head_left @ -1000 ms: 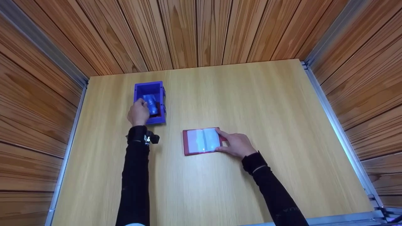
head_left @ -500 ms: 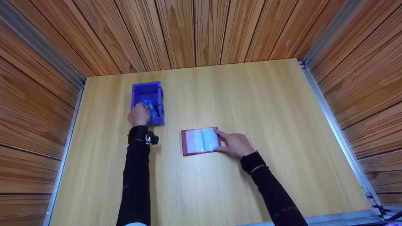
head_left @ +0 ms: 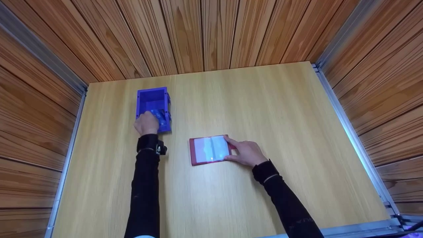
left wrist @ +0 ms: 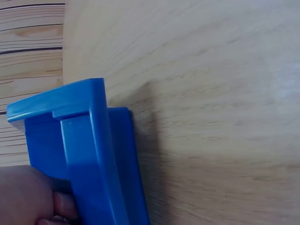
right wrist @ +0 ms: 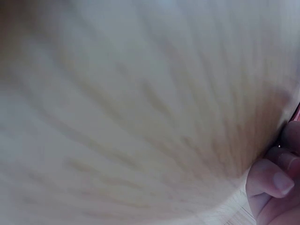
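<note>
My left hand reaches over the near end of a blue-purple plastic bin, fingers curled down inside it. A blue card with light print lies against the thumb side of this hand, tilted within the bin; the fingertips on it are hidden in the head view. The left wrist view has the curled fingers behind the bin's wall. My right hand pinches the right end of a red card holder, thumb and forefinger at its edges. It lies open on the table, showing shiny clear sleeves.
The wooden table carries the bin at back left and the card holder near the middle. Wood-panelled walls stand at the back and sides. Metal rails run along the table's edges.
My left hand has moved slightly right and deeper into the bin, and the blue card has sunk lower and turned with it. My right hand stays on the card holder.
</note>
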The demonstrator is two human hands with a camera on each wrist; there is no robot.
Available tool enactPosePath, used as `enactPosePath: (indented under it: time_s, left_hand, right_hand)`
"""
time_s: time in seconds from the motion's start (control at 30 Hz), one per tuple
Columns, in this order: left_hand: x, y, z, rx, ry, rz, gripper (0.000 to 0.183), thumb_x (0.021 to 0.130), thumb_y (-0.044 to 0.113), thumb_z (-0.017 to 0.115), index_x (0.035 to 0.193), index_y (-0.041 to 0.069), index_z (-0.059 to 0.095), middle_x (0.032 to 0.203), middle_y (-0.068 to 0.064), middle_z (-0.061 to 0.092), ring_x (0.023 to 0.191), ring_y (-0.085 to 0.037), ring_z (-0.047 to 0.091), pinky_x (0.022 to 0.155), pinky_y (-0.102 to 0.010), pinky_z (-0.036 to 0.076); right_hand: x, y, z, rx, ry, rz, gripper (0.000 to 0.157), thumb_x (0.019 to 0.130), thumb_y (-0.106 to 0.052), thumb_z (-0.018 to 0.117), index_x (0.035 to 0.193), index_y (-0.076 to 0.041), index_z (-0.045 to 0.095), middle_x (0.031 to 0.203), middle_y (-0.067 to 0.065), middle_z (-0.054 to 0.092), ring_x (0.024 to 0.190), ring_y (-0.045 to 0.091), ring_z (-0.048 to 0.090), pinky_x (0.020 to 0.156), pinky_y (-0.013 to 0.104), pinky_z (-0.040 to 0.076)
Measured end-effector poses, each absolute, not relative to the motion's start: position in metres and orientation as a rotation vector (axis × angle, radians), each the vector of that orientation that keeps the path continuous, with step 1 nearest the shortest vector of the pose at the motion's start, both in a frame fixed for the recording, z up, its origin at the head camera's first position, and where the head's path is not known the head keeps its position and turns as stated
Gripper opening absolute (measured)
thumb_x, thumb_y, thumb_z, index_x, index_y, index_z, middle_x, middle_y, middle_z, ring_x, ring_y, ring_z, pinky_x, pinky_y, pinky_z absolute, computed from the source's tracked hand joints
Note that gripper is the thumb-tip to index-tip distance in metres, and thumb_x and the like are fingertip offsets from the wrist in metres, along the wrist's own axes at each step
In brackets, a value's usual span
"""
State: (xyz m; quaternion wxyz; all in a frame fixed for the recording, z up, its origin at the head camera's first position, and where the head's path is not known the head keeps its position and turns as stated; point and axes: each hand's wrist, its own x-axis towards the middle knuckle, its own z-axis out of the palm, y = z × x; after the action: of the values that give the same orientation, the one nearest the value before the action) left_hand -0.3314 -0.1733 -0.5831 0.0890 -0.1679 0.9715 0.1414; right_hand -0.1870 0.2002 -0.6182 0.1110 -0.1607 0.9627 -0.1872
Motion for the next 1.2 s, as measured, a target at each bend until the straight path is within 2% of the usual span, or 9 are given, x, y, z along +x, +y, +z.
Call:
enactPosePath:
  time_s: [0.07, 0.33, 0.57, 0.77, 0.83, 1.0, 1.2]
  left_hand:
    - [-0.3309, -0.1719, -0.5836, -0.502, 2.902, 0.408, 0.034, 0.103, 0.011, 0.045, 0.117, -0.002, 0.073, 0.115, -0.025, 0.074, 0.103, -0.038, 0.072, 0.085, -0.049, 0.057]
    - [-0.3322, -0.1671, -0.5858, -0.505, 2.915, 0.301, 0.036, 0.105, 0.012, 0.041, 0.12, -0.001, 0.071, 0.111, -0.022, 0.075, 0.1, -0.035, 0.073, 0.081, -0.047, 0.058]
    - [-0.3349, -0.1657, -0.5866, -0.473, 2.88, 0.243, 0.036, 0.104, 0.011, 0.041, 0.126, 0.0, 0.068, 0.117, -0.023, 0.074, 0.106, -0.035, 0.072, 0.084, -0.048, 0.059]
    - [-0.3355, -0.1662, -0.586, -0.458, 2.847, 0.208, 0.036, 0.103, 0.01, 0.044, 0.13, 0.0, 0.065, 0.11, -0.021, 0.075, 0.1, -0.032, 0.073, 0.078, -0.044, 0.059]
    - [-0.3353, -0.1657, -0.5853, -0.456, 2.847, 0.204, 0.035, 0.103, 0.011, 0.044, 0.13, 0.0, 0.065, 0.106, -0.019, 0.075, 0.097, -0.03, 0.073, 0.077, -0.042, 0.059]
    - [-0.3352, -0.1635, -0.5853, -0.491, 2.881, 0.247, 0.036, 0.102, 0.011, 0.044, 0.124, 0.0, 0.07, 0.111, -0.021, 0.076, 0.1, -0.032, 0.074, 0.081, -0.044, 0.058]
    - [-0.3351, -0.1637, -0.5885, -0.501, 2.894, 0.228, 0.037, 0.102, 0.01, 0.043, 0.124, 0.001, 0.071, 0.114, -0.021, 0.075, 0.102, -0.033, 0.074, 0.083, -0.045, 0.058]
  right_hand:
    - [-0.1867, 0.1997, -0.6183, -0.469, 2.829, -0.544, 0.088, 0.086, -0.063, 0.075, 0.159, -0.027, 0.042, 0.083, 0.005, 0.069, 0.068, 0.016, 0.037, 0.072, 0.034, 0.041]
    - [-0.1858, 0.1983, -0.6184, -0.44, 2.821, -0.54, 0.088, 0.086, -0.063, 0.075, 0.159, -0.028, 0.041, 0.084, 0.002, 0.067, 0.069, 0.015, 0.037, 0.072, 0.032, 0.038]
    - [-0.1857, 0.1987, -0.6187, -0.445, 2.837, -0.547, 0.087, 0.085, -0.062, 0.076, 0.159, -0.029, 0.042, 0.087, 0.003, 0.071, 0.07, 0.016, 0.04, 0.076, 0.034, 0.045]
    - [-0.1861, 0.1998, -0.619, -0.459, 2.839, -0.538, 0.087, 0.085, -0.062, 0.075, 0.159, -0.028, 0.042, 0.079, 0.003, 0.067, 0.068, 0.015, 0.038, 0.073, 0.034, 0.043]
    - [-0.1859, 0.2003, -0.6185, -0.459, 2.842, -0.539, 0.087, 0.086, -0.062, 0.075, 0.158, -0.028, 0.042, 0.081, 0.004, 0.069, 0.067, 0.015, 0.038, 0.072, 0.034, 0.043]
    - [-0.1849, 0.2008, -0.6177, -0.47, 2.856, -0.578, 0.087, 0.084, -0.06, 0.078, 0.157, -0.027, 0.045, 0.103, 0.007, 0.078, 0.071, 0.015, 0.047, 0.077, 0.038, 0.048]
    - [-0.1848, 0.2001, -0.6184, -0.464, 2.84, -0.592, 0.087, 0.085, -0.06, 0.077, 0.158, -0.026, 0.044, 0.107, 0.008, 0.078, 0.074, 0.016, 0.047, 0.079, 0.038, 0.047]
